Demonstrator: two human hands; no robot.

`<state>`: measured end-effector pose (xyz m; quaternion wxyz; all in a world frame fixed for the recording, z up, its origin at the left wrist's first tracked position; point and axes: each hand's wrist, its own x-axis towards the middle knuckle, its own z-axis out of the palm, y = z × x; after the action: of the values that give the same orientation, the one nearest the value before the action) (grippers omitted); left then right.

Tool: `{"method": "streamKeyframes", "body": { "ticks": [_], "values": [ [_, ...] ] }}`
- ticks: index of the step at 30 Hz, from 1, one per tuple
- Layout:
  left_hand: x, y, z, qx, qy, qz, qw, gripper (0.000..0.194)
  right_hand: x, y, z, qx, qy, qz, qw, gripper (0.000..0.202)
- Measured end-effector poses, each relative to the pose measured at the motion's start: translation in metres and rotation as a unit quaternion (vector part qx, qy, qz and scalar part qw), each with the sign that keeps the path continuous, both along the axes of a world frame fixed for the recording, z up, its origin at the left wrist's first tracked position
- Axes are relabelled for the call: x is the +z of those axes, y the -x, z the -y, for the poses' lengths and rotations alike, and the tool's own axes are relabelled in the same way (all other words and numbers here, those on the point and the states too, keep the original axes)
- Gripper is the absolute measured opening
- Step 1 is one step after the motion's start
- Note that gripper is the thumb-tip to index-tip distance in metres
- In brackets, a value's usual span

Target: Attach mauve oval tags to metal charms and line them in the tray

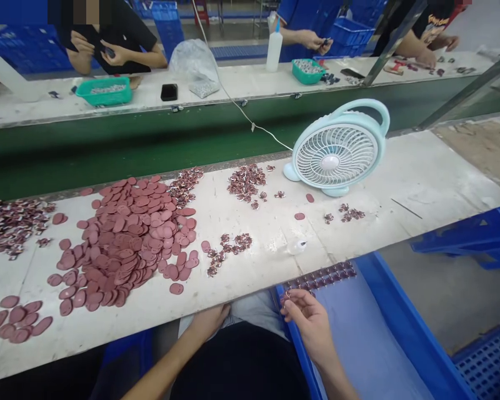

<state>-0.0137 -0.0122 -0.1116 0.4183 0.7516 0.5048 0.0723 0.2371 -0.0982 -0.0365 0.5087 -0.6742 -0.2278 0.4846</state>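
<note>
My right hand [312, 322] pinches a small maroon-and-white piece [285, 299] over the near corner of a blue crate [400, 311]. Inside that crate, rows of like maroon pieces [333, 275] lie on a pale sheet [358, 328]. Below the table edge, my left hand [210, 321] rests by my lap with its fingers mostly hidden. Closest on the white table [266, 272] are a small clear bottle [296, 246] with a dark tip and a loose cluster of small maroon pieces [233, 244].
A large heap of flat reddish ovals [129, 239] covers the table's left part, beside another pile of small pieces [12, 222]. A light-blue fan [335, 153] stands at the back right. Across a green belt [150, 136], several people work at another bench [241, 83].
</note>
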Motion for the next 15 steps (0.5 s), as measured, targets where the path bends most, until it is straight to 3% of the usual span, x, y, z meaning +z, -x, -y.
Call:
{"method": "streamKeyframes", "body": {
  "ticks": [4,9,12,15],
  "values": [
    [0.022,0.016,0.023,0.059,0.136,0.112,0.983,0.018,0.013,0.004,-0.018,0.06,-0.017,0.064,0.996,0.029],
    [0.054,0.025,0.049,0.152,0.221,0.233,0.935,0.023,0.031,0.005,-0.073,0.157,-0.041,0.195,0.967,0.025],
    [0.08,0.022,0.04,0.231,0.212,0.36,0.879,0.028,0.037,0.008,-0.101,0.214,-0.052,0.256,0.941,0.022],
    [0.102,0.017,0.016,0.242,0.162,0.406,0.866,0.032,0.045,0.019,-0.109,0.222,-0.056,0.31,0.923,0.024]
  ]
}}
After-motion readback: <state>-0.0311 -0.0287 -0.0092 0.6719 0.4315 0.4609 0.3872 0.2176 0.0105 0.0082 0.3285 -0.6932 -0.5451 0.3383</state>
